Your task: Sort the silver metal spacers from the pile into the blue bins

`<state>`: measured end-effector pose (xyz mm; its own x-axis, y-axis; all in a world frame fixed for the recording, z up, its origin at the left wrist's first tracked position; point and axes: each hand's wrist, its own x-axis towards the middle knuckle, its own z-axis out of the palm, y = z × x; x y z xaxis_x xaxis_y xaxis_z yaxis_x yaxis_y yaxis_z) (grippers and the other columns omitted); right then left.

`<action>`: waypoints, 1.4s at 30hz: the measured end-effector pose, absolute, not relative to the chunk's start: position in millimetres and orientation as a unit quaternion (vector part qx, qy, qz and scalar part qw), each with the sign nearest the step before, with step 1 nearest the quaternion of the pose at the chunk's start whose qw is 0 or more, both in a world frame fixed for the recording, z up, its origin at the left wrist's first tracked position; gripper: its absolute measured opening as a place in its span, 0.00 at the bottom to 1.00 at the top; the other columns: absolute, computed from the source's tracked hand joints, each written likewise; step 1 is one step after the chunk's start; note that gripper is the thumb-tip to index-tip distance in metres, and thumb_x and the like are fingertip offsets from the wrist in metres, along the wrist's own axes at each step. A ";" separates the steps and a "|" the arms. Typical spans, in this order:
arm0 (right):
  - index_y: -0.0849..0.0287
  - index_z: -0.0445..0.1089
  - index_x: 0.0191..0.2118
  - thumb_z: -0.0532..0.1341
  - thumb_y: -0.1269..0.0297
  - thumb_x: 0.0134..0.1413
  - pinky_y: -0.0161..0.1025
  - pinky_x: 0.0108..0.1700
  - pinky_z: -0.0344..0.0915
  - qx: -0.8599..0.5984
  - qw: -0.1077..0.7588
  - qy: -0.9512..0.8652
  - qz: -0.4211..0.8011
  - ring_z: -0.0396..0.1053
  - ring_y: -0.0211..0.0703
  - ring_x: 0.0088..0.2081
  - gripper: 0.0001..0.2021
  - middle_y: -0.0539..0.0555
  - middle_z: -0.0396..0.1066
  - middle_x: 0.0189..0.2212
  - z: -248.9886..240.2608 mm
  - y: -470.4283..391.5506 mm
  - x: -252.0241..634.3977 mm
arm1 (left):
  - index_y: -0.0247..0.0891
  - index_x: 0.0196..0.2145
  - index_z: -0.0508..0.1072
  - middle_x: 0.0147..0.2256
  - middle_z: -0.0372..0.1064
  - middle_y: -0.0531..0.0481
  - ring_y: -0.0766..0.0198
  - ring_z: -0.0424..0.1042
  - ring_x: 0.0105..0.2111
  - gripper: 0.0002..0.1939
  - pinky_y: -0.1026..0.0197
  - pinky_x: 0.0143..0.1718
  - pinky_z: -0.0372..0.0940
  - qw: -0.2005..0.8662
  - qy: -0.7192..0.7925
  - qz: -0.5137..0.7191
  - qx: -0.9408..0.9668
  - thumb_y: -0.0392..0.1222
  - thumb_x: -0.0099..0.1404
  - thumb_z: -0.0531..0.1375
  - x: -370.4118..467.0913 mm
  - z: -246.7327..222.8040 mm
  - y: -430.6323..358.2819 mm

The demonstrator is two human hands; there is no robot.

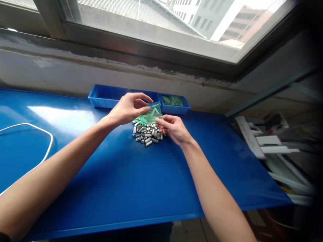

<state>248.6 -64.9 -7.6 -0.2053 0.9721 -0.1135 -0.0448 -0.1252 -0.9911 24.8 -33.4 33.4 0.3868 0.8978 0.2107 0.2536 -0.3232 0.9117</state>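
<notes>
Both my hands are at a small green see-through plastic bag [155,110] above the table. My left hand [130,108] comes from the left, its index finger arched and its thumb at the bag's left edge. My right hand [175,127] pinches the bag low on its right side. Beneath it lies a heap of short silvery metal pieces [148,135], some like hexagonal standoffs. More green bags [141,119] lie at the back of the heap, partly hidden by the left hand.
Blue plastic bins [103,101] stand in a row along the wall; the right one holds green bags [173,100]. A white cable [51,137] loops across the blue table [121,188] at left. White pieces [271,144] are stacked at the right, and a window is behind.
</notes>
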 end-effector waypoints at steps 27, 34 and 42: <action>0.57 0.78 0.37 0.67 0.68 0.50 0.30 0.33 0.72 -0.517 0.561 -0.354 0.542 0.78 0.36 0.30 0.06 0.52 0.81 0.31 -11.1 -48.6 265.4 | 0.40 0.49 0.82 0.47 0.80 0.42 0.49 0.79 0.48 0.18 0.54 0.52 0.70 0.103 0.418 0.145 0.891 0.38 0.66 0.58 22.1 15.4 -28.3; 0.57 0.80 0.37 0.68 0.64 0.49 0.31 0.32 0.70 -0.515 0.528 -0.424 0.526 0.75 0.35 0.28 0.08 0.51 0.80 0.30 -15.5 -52.0 260.8 | 0.38 0.41 0.84 0.40 0.82 0.44 0.51 0.81 0.42 0.13 0.54 0.49 0.71 0.145 0.360 0.245 0.889 0.37 0.62 0.61 16.4 34.1 -31.4; 0.57 0.81 0.39 0.69 0.49 0.54 0.32 0.27 0.62 -0.438 0.484 -0.522 0.549 0.68 0.33 0.26 0.16 0.52 0.79 0.36 -6.6 -62.2 250.2 | 0.31 0.43 0.82 0.35 0.81 0.42 0.53 0.81 0.37 0.19 0.56 0.39 0.76 0.401 0.394 0.371 0.739 0.46 0.58 0.69 23.2 45.5 -38.2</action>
<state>250.2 -62.2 -6.6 -0.1474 0.9888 0.0235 -0.0736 0.0127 -0.9972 23.2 -38.2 45.5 0.4138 0.8804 0.2318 0.2856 -0.3673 0.8852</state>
